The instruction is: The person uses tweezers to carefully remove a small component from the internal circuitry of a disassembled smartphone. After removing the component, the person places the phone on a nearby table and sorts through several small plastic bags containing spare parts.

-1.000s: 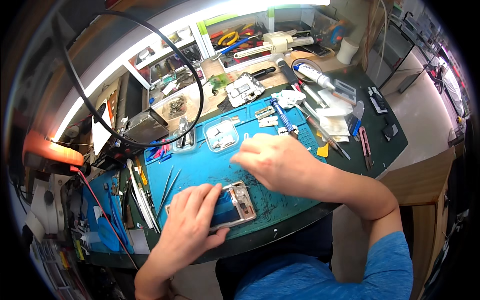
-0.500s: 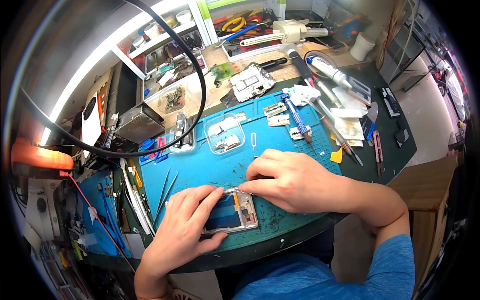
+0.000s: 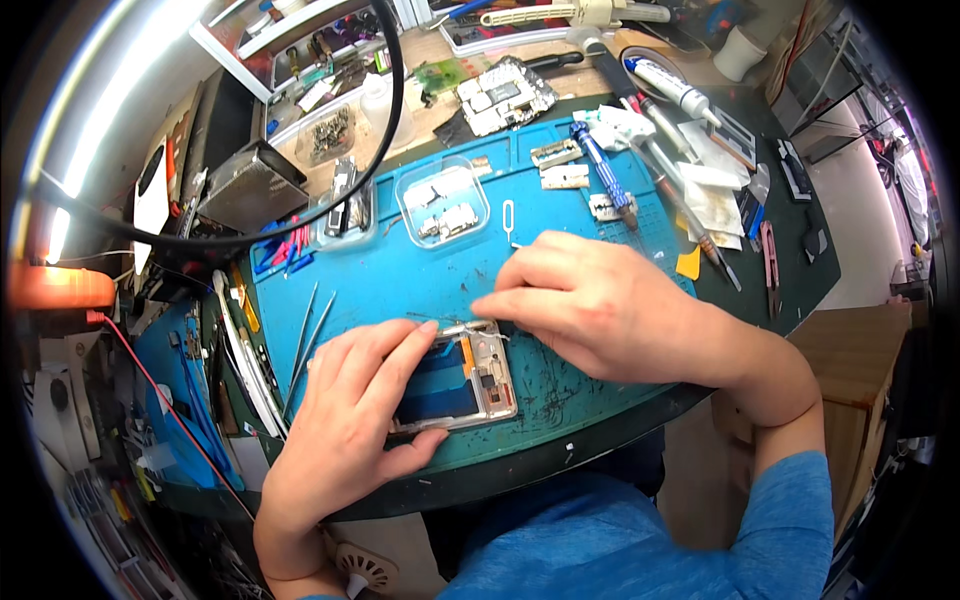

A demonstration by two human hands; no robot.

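On the blue repair mat (image 3: 380, 280) lies a phone frame (image 3: 500, 388) with a dark blue panel inside. My left hand (image 3: 352, 415) grips its left part, fingertips along the upper edge and thumb at the lower edge. My right hand (image 3: 605, 310) is closed in a pinch at the frame's upper right edge; I cannot make out what is between those fingertips. Thin tweezers (image 3: 315, 335) lie left of my left hand. A small eject pin (image 3: 508, 218) lies above my right hand.
Clear parts box (image 3: 402, 205), blue screwdriver (image 3: 600, 165) and circuit board (image 3: 505, 95) sit behind. Assorted tools and papers (image 3: 710, 175) crowd the right; more tools (image 3: 250, 355) lie left. A black cable loop (image 3: 395, 100) arches over the upper left. A wooden cabinet (image 3: 850, 370) stands lower right.
My right hand has come down from above the mat onto the frame's upper right edge. My left hand stays on the frame. The camera's view has shifted.
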